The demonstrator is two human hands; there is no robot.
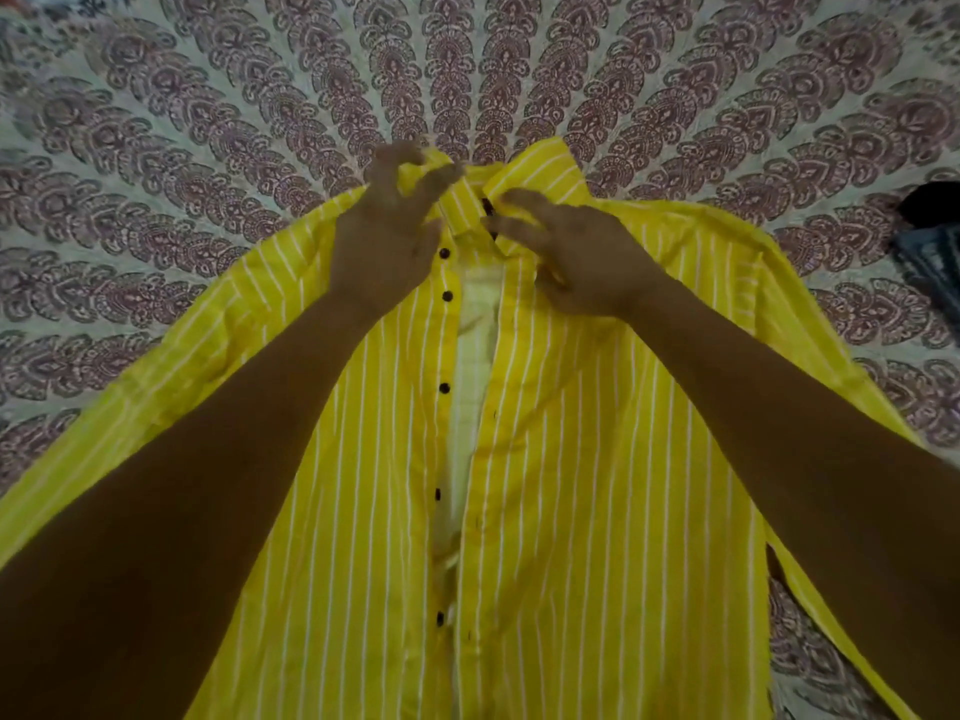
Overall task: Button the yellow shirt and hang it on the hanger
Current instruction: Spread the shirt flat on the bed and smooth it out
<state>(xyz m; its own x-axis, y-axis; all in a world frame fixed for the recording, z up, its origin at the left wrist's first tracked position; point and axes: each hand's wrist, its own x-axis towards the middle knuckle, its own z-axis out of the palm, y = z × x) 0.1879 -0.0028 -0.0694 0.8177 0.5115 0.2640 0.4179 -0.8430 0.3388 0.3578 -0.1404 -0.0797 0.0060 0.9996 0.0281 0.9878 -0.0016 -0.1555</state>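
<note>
Head view: yellow shirt [571, 459] lying front-up and unbuttoned on a patterned bedsheet [156, 148], both hands at its collar.
At the collar's left side the left hand [389, 236] has its fingers curled, pinching the cloth; dark buttons [444, 388] run down the left front edge, the two fronts apart with the pale inside showing between; the right hand [571, 252] lies on the collar's right side, fingers bent and slightly spread, too blurred to tell whether they pinch; a dark object [930, 241] sits at the far right edge.
</note>
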